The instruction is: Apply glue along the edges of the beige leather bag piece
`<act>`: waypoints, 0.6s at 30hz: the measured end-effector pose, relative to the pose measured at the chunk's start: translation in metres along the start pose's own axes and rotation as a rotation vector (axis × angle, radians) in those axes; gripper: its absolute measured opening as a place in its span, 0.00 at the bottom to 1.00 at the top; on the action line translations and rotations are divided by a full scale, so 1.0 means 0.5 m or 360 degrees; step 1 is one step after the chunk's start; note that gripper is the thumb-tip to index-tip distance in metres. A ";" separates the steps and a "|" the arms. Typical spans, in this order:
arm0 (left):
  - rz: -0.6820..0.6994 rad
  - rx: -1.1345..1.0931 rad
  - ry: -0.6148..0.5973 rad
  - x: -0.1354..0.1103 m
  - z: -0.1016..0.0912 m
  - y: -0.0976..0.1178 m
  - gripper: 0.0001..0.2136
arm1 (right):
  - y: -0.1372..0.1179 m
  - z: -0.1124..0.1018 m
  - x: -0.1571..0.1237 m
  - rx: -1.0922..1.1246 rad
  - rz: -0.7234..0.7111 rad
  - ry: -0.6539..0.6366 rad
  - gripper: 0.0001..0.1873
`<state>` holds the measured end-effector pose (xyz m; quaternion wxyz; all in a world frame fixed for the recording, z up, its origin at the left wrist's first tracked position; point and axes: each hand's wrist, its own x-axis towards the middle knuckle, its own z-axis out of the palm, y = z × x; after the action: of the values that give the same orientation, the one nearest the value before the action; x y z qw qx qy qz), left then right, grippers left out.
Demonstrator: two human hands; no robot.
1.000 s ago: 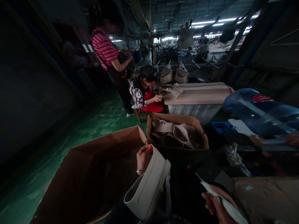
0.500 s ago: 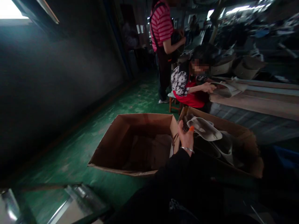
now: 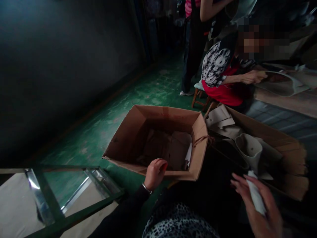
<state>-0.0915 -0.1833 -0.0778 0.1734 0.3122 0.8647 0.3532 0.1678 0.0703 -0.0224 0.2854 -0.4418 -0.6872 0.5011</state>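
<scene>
My left hand (image 3: 155,173), with a bangle at the wrist and something orange on a fingertip, is curled closed at the near rim of a cardboard box (image 3: 119,134). Whether it grips the rim or something small is hidden. Flat brown pieces (image 3: 179,145) lie at the bottom of this box. At the lower right, my right hand (image 3: 262,208) holds a slim white tube-shaped thing (image 3: 256,193) between thumb and fingers. Beyond that hand, a second carton (image 3: 287,145) contains grey-white curved pieces (image 3: 250,148) and flat ones.
A metal frame (image 3: 84,211) with pale sheets stands at lower left. A seated co-worker (image 3: 223,72) on a stool (image 3: 198,96) handles a similar curved piece (image 3: 282,84) at a bench. Another person (image 3: 193,49) stands behind. A dark wall runs along the left.
My left hand has left the right carton and moved to the first box's near rim, its fingers now curled. My right hand has come into view with the white thing. The view has tilted down.
</scene>
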 end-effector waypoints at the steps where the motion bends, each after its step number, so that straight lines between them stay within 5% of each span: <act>1: -0.0063 0.0071 -0.0038 0.002 -0.016 -0.018 0.10 | -0.002 0.043 0.031 -0.0072 -0.0159 -0.0018 0.28; 5: -0.0223 0.0421 -0.0380 0.007 -0.049 -0.055 0.09 | 0.019 0.203 0.183 -0.0429 -0.0575 -0.0047 0.31; 9: -0.0298 0.0524 -0.0549 0.008 -0.044 -0.059 0.10 | 0.060 0.303 0.303 -0.0798 -0.0588 -0.0078 0.30; 13: -0.0369 0.0516 -0.0711 0.010 -0.040 -0.066 0.10 | 0.098 0.348 0.342 -0.0862 -0.0634 -0.0054 0.25; 18: -0.0656 0.0129 -0.1479 0.101 -0.019 -0.127 0.08 | 0.123 0.365 0.340 -0.0777 -0.0519 0.0032 0.21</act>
<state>-0.1606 -0.1898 -0.1206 0.5935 0.2656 0.7529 0.1017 -0.0409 0.1491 -0.1498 0.2543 -0.3860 -0.8466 0.2639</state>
